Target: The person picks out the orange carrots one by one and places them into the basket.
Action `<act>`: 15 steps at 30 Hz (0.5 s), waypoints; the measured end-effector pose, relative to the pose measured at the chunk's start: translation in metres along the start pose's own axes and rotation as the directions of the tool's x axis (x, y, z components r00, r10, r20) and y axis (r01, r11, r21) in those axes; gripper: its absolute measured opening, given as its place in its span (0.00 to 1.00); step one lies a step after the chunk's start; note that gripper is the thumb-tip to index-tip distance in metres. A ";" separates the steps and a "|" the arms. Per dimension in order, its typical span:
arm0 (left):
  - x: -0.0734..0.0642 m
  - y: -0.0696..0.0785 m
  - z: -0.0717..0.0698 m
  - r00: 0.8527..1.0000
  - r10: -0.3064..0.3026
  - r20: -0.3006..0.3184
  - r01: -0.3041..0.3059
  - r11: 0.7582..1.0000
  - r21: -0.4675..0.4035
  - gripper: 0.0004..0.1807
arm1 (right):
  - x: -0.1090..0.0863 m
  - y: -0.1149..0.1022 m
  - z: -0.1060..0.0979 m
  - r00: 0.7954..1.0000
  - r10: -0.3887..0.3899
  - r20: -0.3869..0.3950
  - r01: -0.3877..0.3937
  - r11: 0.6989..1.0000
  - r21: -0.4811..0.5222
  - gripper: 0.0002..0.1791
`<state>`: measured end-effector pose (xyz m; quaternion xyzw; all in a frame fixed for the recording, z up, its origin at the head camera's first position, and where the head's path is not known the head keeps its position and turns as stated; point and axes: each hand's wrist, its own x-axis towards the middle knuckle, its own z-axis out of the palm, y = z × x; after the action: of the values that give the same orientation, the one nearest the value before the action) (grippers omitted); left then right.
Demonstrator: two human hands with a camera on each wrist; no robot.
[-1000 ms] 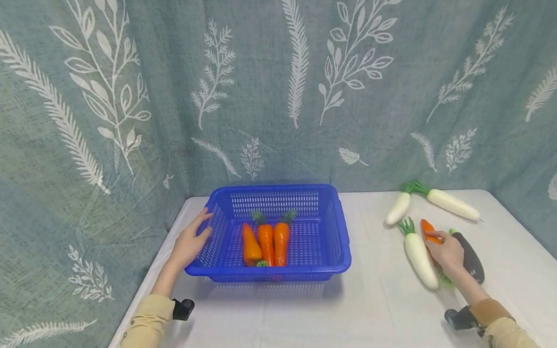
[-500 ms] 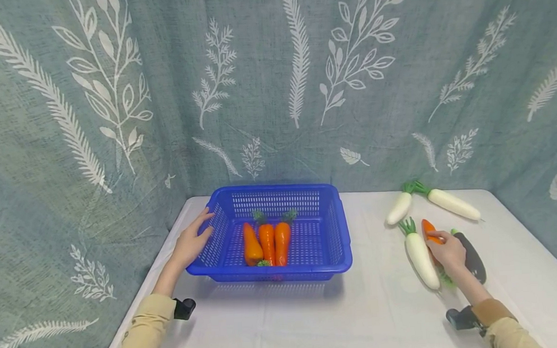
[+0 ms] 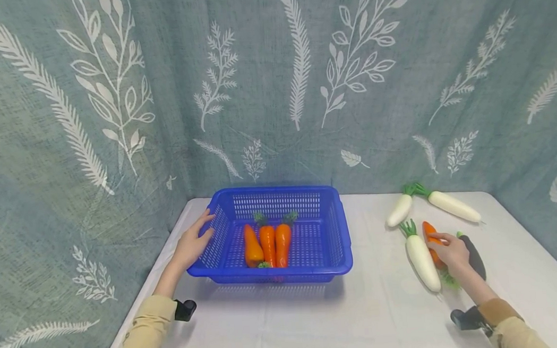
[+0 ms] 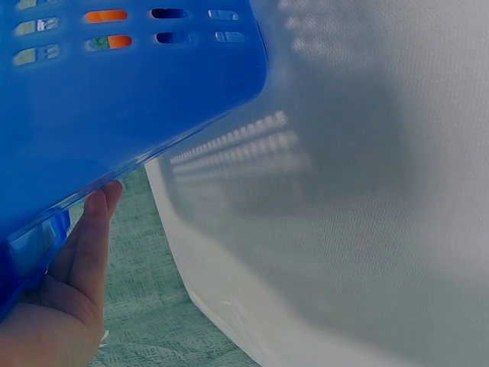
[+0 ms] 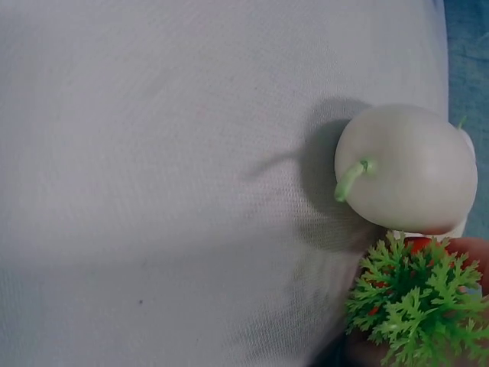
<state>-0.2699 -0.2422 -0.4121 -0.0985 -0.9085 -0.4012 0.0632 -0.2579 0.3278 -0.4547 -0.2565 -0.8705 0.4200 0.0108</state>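
A blue plastic basket with slotted walls holds three orange carrots. My left hand grips its left rim; in the left wrist view, long fingers lie against the basket wall from outside. Over at the right, my right hand pinches another carrot from above. Its green leaf tuft shows in the right wrist view, while the fingers are mostly hidden. Just left of that carrot lies a white radish, and a dark eggplant lies to the hand's right, partly covered by it.
Two more white radishes, a short one and a longer one, lie farther back on the white-covered table, leaves together. A teal leaf-patterned curtain hangs behind and at both sides of the table.
My right hand has shifted slightly to the right, and more of the carrot shows under it. The eggplant's stem end sits a little farther right. The left hand has stayed on the basket.
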 end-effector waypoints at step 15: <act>0.001 0.000 0.000 1.000 -0.008 0.004 0.008 1.000 0.004 0.25 | 0.001 0.002 -0.013 0.999 -0.002 0.052 -0.005 0.991 0.135 0.29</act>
<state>-0.2706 -0.2417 -0.4119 -0.0956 -0.9098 -0.3993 0.0602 -0.2554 0.3387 -0.4483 -0.2449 -0.8399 0.4843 0.0050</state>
